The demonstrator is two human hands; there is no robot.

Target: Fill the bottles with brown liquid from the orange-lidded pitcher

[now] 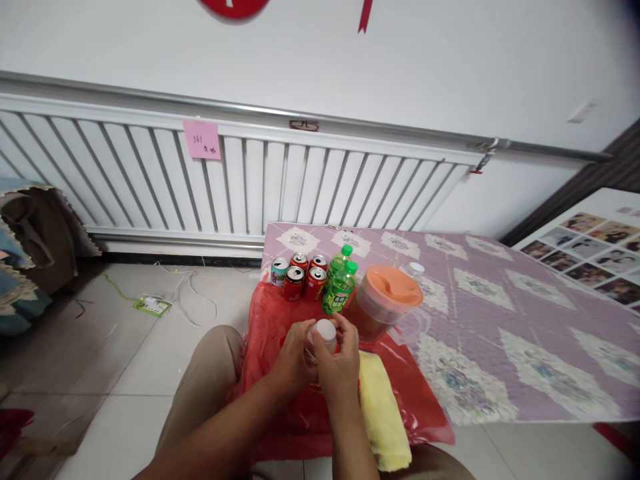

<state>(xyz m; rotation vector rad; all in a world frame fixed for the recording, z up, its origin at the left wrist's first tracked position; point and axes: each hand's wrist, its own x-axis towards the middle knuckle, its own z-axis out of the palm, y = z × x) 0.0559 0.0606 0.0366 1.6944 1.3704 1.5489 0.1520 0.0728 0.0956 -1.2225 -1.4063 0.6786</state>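
Both of my hands meet around a clear container with a round white cap (325, 331), low over the red plastic sheet (280, 427). My left hand (295, 353) is closed on its left side. My right hand (343, 353) wraps the right side, with the thumb near the cap. The container's lower part is hidden by my fingers. Just beyond stand two green bottles (339, 287), several red drink cans (294, 283) and one teal can (279, 272). A pitcher with an orange lid (393, 287) holds brownish liquid, right of my hands. Beside my right wrist lies a folded yellow towel (384, 413).
A purple flowered cloth (475, 320) covers the table, with another white-capped container (416, 269) behind the pitcher. The white radiator (300, 180) runs along the wall, bearing a pink note (202, 140). A green power strip (153, 305) and cables lie on the floor at left.
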